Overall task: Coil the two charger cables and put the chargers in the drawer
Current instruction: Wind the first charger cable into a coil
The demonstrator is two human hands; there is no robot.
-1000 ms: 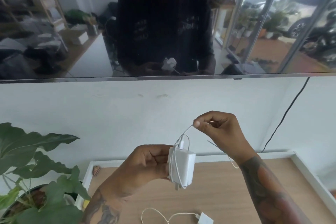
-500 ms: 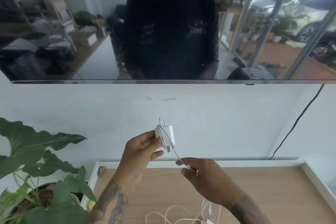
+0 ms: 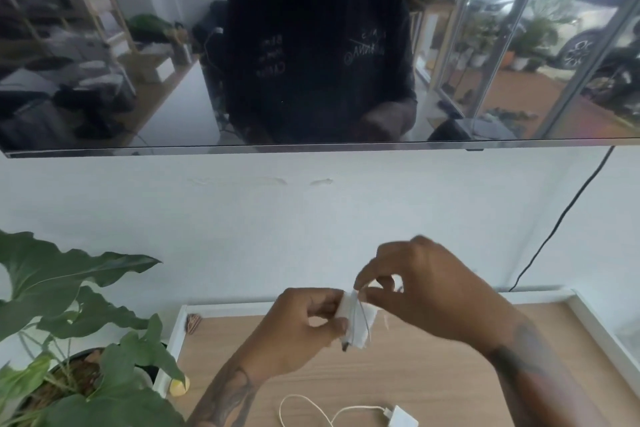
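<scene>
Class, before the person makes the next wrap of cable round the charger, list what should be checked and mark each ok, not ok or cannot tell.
1. Left hand grips the charger: ok.
2. Right hand pinches the cable: ok.
3. Wraps lie snug on the charger: cannot tell, blurred.
4. Loose cable end free of tangles: cannot tell.
5. Second charger coiled: not ok, its cable lies loose on the table.
6. Drawer open and ready: cannot tell.

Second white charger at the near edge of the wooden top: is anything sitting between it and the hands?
Nothing visible does. The second white charger and its loose cable lie on bare wooden tabletop below both hands. The left hand grips the first white charger; the right hand pinches its cable. No drawer shows.
</scene>
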